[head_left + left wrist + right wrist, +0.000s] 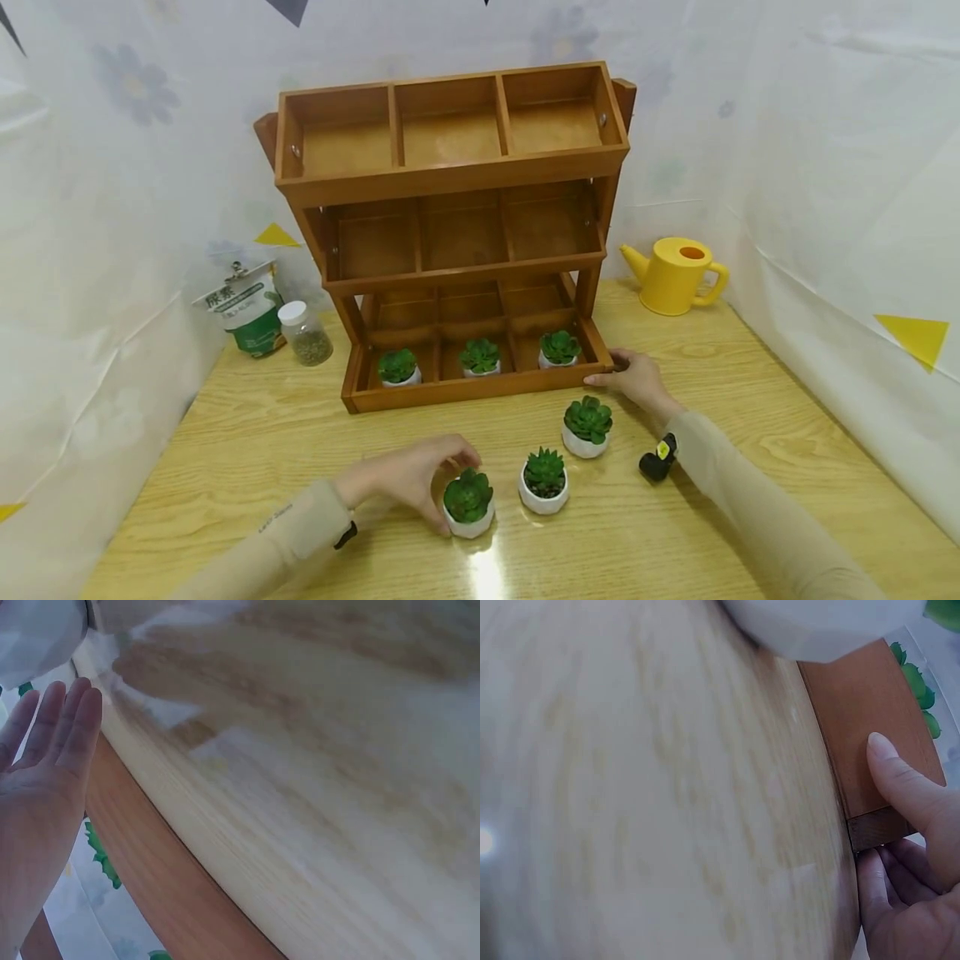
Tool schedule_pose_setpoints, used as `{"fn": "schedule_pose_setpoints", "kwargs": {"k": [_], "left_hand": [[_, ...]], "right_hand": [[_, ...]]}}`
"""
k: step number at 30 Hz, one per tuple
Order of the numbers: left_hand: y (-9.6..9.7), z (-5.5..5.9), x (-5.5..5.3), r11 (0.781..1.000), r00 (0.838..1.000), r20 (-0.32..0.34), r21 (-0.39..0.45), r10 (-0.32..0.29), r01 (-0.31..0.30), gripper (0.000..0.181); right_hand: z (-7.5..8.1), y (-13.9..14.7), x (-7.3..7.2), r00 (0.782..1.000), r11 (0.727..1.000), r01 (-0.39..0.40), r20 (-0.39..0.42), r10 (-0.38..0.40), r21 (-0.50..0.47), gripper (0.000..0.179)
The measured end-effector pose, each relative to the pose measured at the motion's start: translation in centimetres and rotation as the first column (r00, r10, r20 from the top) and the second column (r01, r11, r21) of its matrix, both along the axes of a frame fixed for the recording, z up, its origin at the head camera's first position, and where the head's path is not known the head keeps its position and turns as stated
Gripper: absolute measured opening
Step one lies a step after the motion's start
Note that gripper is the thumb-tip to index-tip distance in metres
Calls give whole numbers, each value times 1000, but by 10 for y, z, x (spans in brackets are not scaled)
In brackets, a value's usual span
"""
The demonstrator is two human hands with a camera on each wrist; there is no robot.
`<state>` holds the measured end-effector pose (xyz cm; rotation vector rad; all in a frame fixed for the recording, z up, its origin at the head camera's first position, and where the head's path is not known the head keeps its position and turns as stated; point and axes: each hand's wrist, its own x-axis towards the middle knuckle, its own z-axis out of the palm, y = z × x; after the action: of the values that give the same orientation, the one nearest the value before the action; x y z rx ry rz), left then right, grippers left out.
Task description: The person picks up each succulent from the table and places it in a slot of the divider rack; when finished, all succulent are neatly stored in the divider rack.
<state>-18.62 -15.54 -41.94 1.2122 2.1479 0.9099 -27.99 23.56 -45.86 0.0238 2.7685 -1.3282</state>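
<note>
Left hand (412, 477) is at the nearest potted succulent (468, 504), which stands on the tabletop (300, 442); thumb by the pot's side, fingers arched past its far side, apart and not visibly clamped on it, and the left wrist view has them fairly straight; firm contact cannot be told. Hand sits at the white pot more than at the foliage, probably to spare the plant. Right hand (633, 381) grips the front right corner of the wooden shelf (461, 390), thumb on the front board, other fingers curled round the end, likely to steady it. Spiky succulent (543, 483) and broad-leaved succulent (587, 427) stand upright in a diagonal line off to the right, apart from each other, presumably for easy reach. Bottom tier holds left shelf plant (399, 367), middle shelf plant (480, 357) and right shelf plant (559, 347), one per compartment, looks like deliberate even spacing. Yellow watering can (667, 279) on the right, clipped bag (260, 317) and white-lidded jar (306, 337) on the left, seemingly kept out of the way. Text: bag reads 尿素 (urea), smaller print unreadable; left sleeve (292, 525) has tiny lettering, not legible; no brand seen on can or jar
</note>
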Motion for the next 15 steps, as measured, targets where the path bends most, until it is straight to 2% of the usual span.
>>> {"fn": "schedule_pose_setpoints", "kwargs": {"k": [6,15], "left_hand": [[2,-4,1,1000,1000,0,6,-26,26,72],[4,-4,1,999,1000,3,-13,-29,29,67]], "right_hand": [[0,-1,0,1000,1000,1,2,-1,-10,93],[0,0,0,1000,1000,-6,1,6,-10,93]]}}
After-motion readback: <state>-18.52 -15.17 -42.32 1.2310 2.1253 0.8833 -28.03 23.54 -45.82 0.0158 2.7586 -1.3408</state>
